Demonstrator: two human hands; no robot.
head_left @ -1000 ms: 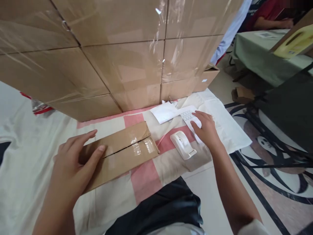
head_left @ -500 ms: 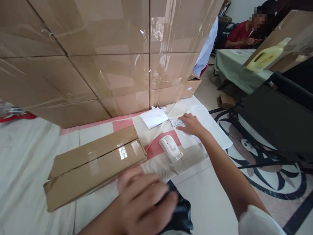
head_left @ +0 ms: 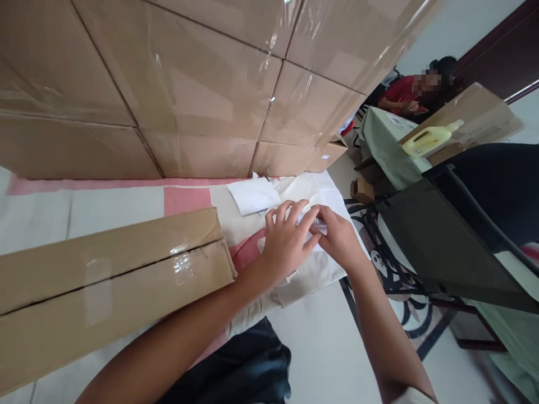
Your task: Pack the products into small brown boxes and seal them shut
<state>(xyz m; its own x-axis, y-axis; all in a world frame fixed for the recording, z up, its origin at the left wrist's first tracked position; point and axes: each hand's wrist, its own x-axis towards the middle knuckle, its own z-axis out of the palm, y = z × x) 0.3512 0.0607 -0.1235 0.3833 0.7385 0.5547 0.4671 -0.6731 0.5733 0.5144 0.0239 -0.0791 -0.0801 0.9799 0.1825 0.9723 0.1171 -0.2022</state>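
My left hand (head_left: 286,241) is spread, fingers apart, reaching over the white sheet printed with rounded outlines (head_left: 315,220). Close against it, my right hand (head_left: 339,235) has its fingers curled at the sheet's edge and appears to pinch it. Both hands cover much of the sheet. Beneath my left hand, a white plastic tape dispenser (head_left: 291,276) is mostly hidden. Just beyond my fingers lies a folded white paper (head_left: 252,195). To the left of my left forearm is a long taped cardboard box (head_left: 109,275).
Stacked cardboard boxes (head_left: 210,101) wrapped in clear film form a wall behind the cloth-covered surface (head_left: 185,199). At right stand a dark folding chair (head_left: 442,241) and a green-covered table (head_left: 379,140) holding a yellow bottle (head_left: 429,139). A person in red (head_left: 398,92) sits beyond.
My left hand has moved forward and right, from low in front of me to beside my right hand. My right fingers have gone from flat on the sheet to curled. The view has tilted.
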